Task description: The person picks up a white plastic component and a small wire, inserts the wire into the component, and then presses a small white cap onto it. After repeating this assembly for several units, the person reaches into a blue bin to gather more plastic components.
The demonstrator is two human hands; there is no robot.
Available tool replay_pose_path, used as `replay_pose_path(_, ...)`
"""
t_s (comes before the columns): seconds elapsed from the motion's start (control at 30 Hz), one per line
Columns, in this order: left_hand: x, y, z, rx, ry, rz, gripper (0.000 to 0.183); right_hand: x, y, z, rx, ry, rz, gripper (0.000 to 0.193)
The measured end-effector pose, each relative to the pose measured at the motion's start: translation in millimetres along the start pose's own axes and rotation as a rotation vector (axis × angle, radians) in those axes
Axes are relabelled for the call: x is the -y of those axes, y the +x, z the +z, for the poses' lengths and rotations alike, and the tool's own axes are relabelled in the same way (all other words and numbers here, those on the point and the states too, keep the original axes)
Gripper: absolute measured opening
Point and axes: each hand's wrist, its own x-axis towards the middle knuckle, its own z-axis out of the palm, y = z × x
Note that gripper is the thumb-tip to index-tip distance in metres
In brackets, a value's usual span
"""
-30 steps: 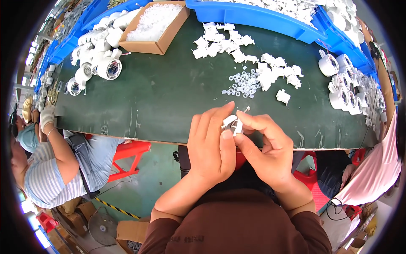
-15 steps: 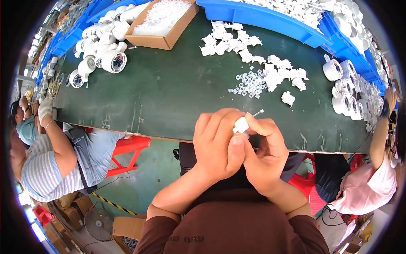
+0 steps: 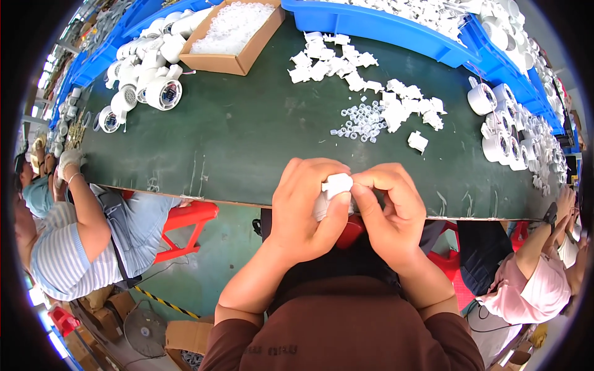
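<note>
My left hand point(image 3: 304, 210) is closed around a small white plastic part point(image 3: 338, 185), thumb in front and fingers curled behind it. A paler ribbed piece point(image 3: 321, 206) shows lower down between thumb and palm; whether it belongs to the same part I cannot tell. My right hand point(image 3: 393, 213) pinches thumb and forefinger together against the part's right end. Whatever lies between those fingertips is hidden. Both hands are held over the near edge of the green table point(image 3: 247, 142). Beyond them a single white plastic piece point(image 3: 417, 141) lies apart, close to a pile of clear ring-like pieces point(image 3: 364, 121).
More white plastic pieces point(image 3: 334, 62) are scattered farther back. Blue bins point(image 3: 377, 28) and a cardboard box point(image 3: 244, 59) of clear pieces line the far side. White round housings point(image 3: 164, 93) stand left, others point(image 3: 495, 145) right. Co-workers sit on both sides, a red stool point(image 3: 185, 222) at left.
The white part has shifted slightly left and turned in my left hand. The thin white-headed pin that stuck out by my right fingers no longer shows. The right-hand co-worker's arm has lowered.
</note>
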Motion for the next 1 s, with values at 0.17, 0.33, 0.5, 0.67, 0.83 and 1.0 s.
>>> replay_pose_path(0.17, 6, 4, -12, 0.104, -0.049, 0.119, 0.022, 15, 0, -11, 0.134, 0.525, 0.633, 0.006)
replay_pose_path(0.33, 0, 7, -16, 0.166, 0.129, 0.158, 0.022, 18, 19, -31, 0.272, 0.335, 0.693, 0.01)
replay_pose_path(0.5, -4, 8, -12, 0.103, 0.215, 0.084, 0.022, -15, 48, -40, 0.043, -0.491, 0.113, 0.009)
replay_pose_path(0.67, -12, 12, -11, 0.124, 0.258, 0.034, 0.022, -32, 45, -35, 0.044, -0.664, 0.017, 0.012)
replay_pose_path(0.83, -16, 14, -11, 0.161, 0.308, 0.017, 0.024, -25, 42, -37, 0.007, -0.486, 0.123, 0.007)
replay_pose_path(1.0, -16, 12, -2, 0.09, 0.27, -0.023, 0.033, 12, 26, -44, 0.023, 0.193, 0.444, 0.008)
